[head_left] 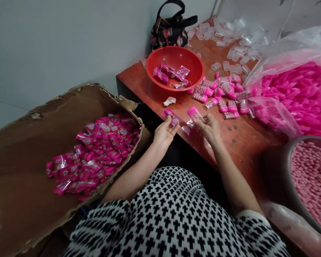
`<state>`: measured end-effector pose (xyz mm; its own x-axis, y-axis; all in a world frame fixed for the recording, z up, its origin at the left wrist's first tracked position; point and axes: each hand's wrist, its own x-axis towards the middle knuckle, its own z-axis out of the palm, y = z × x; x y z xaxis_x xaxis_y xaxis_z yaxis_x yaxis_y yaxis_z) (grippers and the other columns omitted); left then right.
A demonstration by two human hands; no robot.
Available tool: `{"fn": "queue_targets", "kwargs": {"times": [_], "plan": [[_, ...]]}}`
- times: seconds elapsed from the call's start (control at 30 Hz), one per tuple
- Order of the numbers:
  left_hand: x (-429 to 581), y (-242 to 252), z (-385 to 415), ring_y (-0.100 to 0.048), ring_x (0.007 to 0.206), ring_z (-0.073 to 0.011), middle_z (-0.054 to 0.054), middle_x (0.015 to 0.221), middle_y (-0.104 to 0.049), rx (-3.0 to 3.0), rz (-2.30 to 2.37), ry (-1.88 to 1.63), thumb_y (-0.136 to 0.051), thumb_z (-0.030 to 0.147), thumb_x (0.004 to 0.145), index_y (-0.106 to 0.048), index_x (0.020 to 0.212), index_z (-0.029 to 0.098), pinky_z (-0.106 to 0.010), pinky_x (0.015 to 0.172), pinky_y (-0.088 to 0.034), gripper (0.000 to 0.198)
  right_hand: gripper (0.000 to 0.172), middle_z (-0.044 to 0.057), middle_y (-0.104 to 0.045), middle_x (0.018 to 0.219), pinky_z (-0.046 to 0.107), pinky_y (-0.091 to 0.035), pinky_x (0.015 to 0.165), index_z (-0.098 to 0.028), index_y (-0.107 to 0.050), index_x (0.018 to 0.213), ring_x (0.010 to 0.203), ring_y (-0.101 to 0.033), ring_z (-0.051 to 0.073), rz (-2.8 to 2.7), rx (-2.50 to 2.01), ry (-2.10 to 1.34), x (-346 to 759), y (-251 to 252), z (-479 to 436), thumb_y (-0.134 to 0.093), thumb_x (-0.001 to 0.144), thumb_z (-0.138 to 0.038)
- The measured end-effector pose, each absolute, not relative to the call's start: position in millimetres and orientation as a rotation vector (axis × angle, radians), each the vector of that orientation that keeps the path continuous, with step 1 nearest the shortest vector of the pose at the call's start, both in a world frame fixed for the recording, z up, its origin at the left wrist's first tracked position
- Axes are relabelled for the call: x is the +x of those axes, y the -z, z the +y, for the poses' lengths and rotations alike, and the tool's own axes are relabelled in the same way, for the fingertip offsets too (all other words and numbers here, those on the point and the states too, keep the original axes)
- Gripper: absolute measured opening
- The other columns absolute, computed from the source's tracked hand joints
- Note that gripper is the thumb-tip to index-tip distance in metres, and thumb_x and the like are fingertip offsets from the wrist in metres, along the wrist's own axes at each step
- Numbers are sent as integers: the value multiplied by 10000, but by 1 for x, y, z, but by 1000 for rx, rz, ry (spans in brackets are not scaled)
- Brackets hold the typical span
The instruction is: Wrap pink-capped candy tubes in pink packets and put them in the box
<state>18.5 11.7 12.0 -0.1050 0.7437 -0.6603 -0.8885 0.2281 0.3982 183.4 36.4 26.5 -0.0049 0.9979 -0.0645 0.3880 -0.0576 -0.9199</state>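
Note:
Near the front edge of the table, my left hand (164,132) is closed on a pink printed packet (170,116), pinched between thumb and fingers. To its right, my right hand (210,131) grips a small clear container with a pink cap (194,112); the container looks see-through, and fingers partly cover it. Between both hands is a shiny clear-and-pink wrapper (187,127); what it rests on cannot be made out. Beyond my right hand lie several small candy-filled containers with pink caps (227,93). A red bowl (175,53) behind my hands holds several pink packets.
On the left, a cardboard box (24,171) contains a heap of pink packets (96,157). A plastic bag of pink caps (305,92) and a dark tub of pink beads (314,182) stand right. Clear cups (238,53) and a black handbag (171,34) are at the back.

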Motion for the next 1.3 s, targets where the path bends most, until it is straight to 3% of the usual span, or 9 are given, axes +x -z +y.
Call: {"fn": "queue_targets", "kwargs": {"times": [0.13, 0.57, 0.73, 0.9, 1.17, 1.3], "plan": [[30, -16, 12, -685, 712, -140, -27, 734, -692, -209, 879, -1388, -664, 172, 805, -629, 776, 137, -307, 812, -555, 57, 328, -57, -602, 541, 190, -310, 339, -223, -479, 827, 374, -462, 88, -1205, -1429, -1359, 172, -28, -18, -629, 766, -507], [60, -25, 7, -665, 687, -119, -36, 743, -695, -120, 806, -1320, -706, 210, 775, -653, 801, 127, -255, 776, -535, 102, 272, -70, -592, 564, 168, -343, 374, -200, -517, 886, 419, -482, 61, -1094, -1393, -1286, 168, -18, -41, -600, 813, -448], [65, -25, 8, -644, 618, -102, -19, 688, -673, -62, 778, -1317, -705, 218, 775, -643, 783, 118, -220, 673, -530, 119, 273, -72, -594, 555, 159, -337, 359, -202, -506, 876, 404, -478, 59, -1062, -1344, -1322, 168, -15, -41, -594, 813, -452], [65, -27, 9, -603, 537, -87, 2, 606, -628, 143, 843, -1314, -780, 269, 686, -597, 695, 121, -195, 575, -497, 235, 292, -71, -602, 551, 147, -318, 341, -208, -496, 870, 385, -468, 55, -1023, -1291, -1404, 168, -8, -39, -601, 803, -472], [65, -33, 8, -574, 500, -84, 19, 615, -624, 491, 872, -1241, -869, 314, 517, -601, 753, 125, -202, 514, -478, 405, 284, -72, -587, 587, 156, -351, 385, -205, -509, 864, 428, -481, 52, -1080, -1299, -1280, 168, -4, -39, -597, 815, -470], [66, -33, 8, -565, 473, -98, 10, 550, -592, 499, 891, -1175, -858, 355, 529, -569, 651, 113, -217, 476, -471, 397, 269, -73, -572, 589, 162, -369, 416, -205, -519, 847, 442, -477, 50, -1114, -1327, -1194, 169, -4, -39, -598, 819, -461]]}}
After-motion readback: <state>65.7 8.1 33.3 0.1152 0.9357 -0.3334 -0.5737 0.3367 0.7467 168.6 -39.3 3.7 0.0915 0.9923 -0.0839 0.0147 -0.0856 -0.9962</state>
